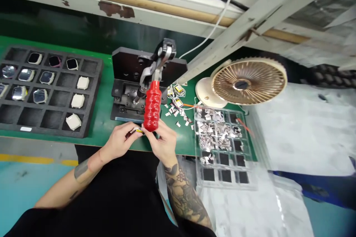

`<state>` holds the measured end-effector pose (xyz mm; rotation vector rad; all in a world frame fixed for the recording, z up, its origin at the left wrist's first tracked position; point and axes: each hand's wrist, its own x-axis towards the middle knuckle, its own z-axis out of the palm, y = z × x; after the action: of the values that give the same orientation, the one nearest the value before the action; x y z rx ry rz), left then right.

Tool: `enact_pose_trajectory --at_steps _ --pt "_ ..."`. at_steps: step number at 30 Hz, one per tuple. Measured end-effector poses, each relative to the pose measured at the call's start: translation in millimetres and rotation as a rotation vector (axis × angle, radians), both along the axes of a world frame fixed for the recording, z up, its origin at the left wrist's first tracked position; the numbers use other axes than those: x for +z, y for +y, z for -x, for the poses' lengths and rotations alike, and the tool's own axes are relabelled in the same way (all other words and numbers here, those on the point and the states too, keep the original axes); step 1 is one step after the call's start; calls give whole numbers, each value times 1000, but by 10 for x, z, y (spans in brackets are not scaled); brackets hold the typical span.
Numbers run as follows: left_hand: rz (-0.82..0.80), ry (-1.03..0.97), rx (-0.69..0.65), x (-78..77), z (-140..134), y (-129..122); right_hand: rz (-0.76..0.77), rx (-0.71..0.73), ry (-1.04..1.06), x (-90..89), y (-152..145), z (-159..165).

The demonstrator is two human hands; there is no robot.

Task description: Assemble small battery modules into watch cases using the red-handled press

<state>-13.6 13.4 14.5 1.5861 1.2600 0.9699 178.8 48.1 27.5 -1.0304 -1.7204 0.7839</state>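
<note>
In front of the black toggle-clamp fixture (128, 98), my left hand (118, 141) pinches a small watch part (137, 130) with white and yellow edges. The fingers cover much of it. My right hand (164, 142) is closed at the part's other side, thumb and fingertips against it. The clamp's red handle (152, 109) hangs down in front of the right fingers and hides some of them.
A dark foam tray (96, 92) with watches and white cases stands left. To the right are loose small pieces (178, 113), battery-like parts with wires (178, 102), a clear compartment tray (219, 157) and a desk fan (249, 81). A shelf beam (167, 16) crosses above.
</note>
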Motion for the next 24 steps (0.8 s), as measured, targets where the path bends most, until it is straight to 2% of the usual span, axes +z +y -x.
enact_pose_trajectory --at_steps 3,6,12,19,24 --pt "-4 -3 5 -14 -9 -2 37 -5 -44 -14 28 -43" --pt "15 -30 18 -30 -6 4 13 4 -36 -43 26 -76" --pt "98 -117 78 -54 35 10 -48 202 -183 -92 -52 -67" --pt "87 -138 68 -80 99 11 -254 218 -371 -112 -96 15" --pt "114 -146 63 -78 141 -22 -255 184 -418 -38 -162 54"
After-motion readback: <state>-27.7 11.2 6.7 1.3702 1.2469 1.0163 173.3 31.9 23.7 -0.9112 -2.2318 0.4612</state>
